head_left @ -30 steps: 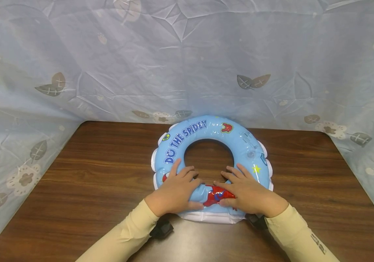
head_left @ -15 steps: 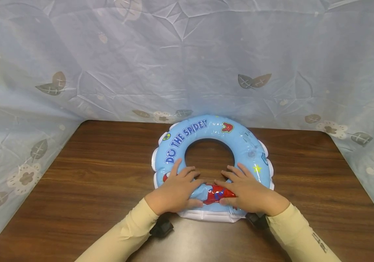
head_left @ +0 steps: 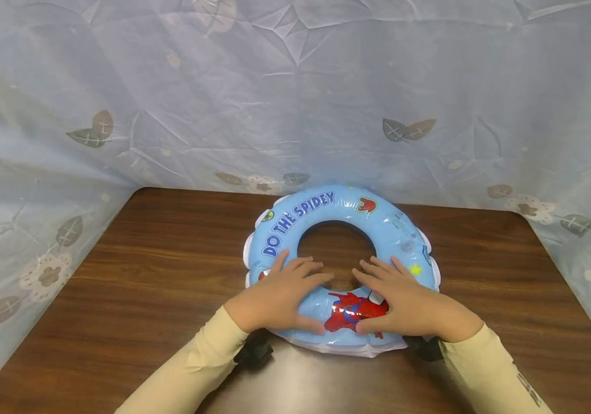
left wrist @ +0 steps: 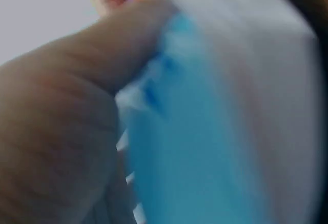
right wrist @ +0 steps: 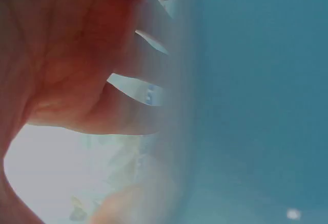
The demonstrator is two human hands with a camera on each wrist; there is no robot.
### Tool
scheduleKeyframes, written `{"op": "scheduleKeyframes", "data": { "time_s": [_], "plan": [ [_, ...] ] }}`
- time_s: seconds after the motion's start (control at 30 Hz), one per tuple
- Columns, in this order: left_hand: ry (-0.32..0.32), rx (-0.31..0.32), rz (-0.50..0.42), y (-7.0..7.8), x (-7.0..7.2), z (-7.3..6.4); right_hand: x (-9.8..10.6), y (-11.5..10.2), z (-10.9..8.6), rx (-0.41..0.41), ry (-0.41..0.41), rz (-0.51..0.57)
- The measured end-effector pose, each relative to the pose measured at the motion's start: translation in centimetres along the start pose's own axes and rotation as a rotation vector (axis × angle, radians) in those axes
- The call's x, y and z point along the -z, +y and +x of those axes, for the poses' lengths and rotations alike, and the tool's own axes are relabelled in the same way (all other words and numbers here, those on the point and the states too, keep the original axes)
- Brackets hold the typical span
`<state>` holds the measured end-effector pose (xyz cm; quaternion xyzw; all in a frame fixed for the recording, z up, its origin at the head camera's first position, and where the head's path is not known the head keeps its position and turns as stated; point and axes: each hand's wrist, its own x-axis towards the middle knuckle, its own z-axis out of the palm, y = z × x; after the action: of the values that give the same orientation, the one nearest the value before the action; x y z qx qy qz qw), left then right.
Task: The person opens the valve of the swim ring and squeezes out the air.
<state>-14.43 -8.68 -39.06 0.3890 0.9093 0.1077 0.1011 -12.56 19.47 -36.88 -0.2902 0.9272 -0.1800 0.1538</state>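
A light blue inflatable swim ring (head_left: 347, 204) with white scalloped edging lies on the wooden table, printed with "DO THE SPIDEY" and a red figure on its near side. My left hand (head_left: 277, 299) rests on the near left of the ring, fingers spread toward the hole. On the near right, my right hand (head_left: 411, 305) lies the same way, its thumb toward the red figure. The left wrist view is blurred and shows the thumb side against the blue ring (left wrist: 195, 131). In the right wrist view, the ring (right wrist: 256, 90) hides the fingertips.
The dark wooden table (head_left: 145, 287) runs under and around the ring. A pale grey-blue curtain (head_left: 326, 86) with leaf and flower prints hangs behind it and along both sides. Black wrist cameras (head_left: 254, 353) sit under the wrists.
My right hand has shifted right, so the hands lie further apart. The near part of the ring, dented between them before, looks fuller now. The head view has shifted slightly.
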Motion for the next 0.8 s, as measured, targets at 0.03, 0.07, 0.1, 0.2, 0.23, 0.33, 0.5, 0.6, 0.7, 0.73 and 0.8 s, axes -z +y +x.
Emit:
{"op": "scheduleKeyframes", "data": {
  "time_s": [0.03, 0.07, 0.1, 0.2, 0.23, 0.33, 0.5, 0.6, 0.7, 0.73, 0.8],
  "plan": [
    [0.000, -0.027, 0.006, 0.1, 0.2, 0.0, 0.3, -0.1, -0.3, -0.007, 0.013, -0.002],
    [-0.001, -0.058, 0.020, 0.2, 0.4, -0.1, 0.6, -0.1, -0.6, -0.016, 0.023, -0.006],
    [-0.009, -0.086, 0.025, 0.3, 0.4, -0.2, 0.9, -0.2, -0.8, -0.035, 0.030, -0.012],
    [-0.054, -0.133, 0.023, 0.6, 0.5, -0.3, 1.3, -0.5, -1.4, -0.079, 0.026, -0.046],
    [-0.074, -0.132, 0.017, 0.7, 0.4, -0.4, 1.3, -0.6, -1.4, -0.093, 0.014, -0.056],
    [-0.129, -0.100, -0.031, 0.8, 0.1, -0.3, 1.1, -0.7, -1.2, -0.121, -0.019, -0.073],
    [-0.195, -0.065, -0.105, 0.6, -0.2, -0.3, 0.5, -0.6, -0.7, -0.143, -0.034, -0.089],
    [-0.215, -0.060, -0.102, 0.6, -0.4, -0.2, 0.2, -0.6, -0.6, -0.149, -0.032, -0.097],
    [-0.216, -0.059, -0.063, 0.8, -0.7, 0.0, 0.0, -0.6, -0.5, -0.149, -0.027, -0.117],
    [-0.218, -0.056, -0.048, 0.8, -0.7, 0.0, 0.0, -0.6, -0.4, -0.148, -0.026, -0.123],
    [-0.221, -0.052, -0.023, 1.0, -0.8, 0.1, -0.1, -0.6, -0.4, -0.148, -0.027, -0.134]
  ]
}}
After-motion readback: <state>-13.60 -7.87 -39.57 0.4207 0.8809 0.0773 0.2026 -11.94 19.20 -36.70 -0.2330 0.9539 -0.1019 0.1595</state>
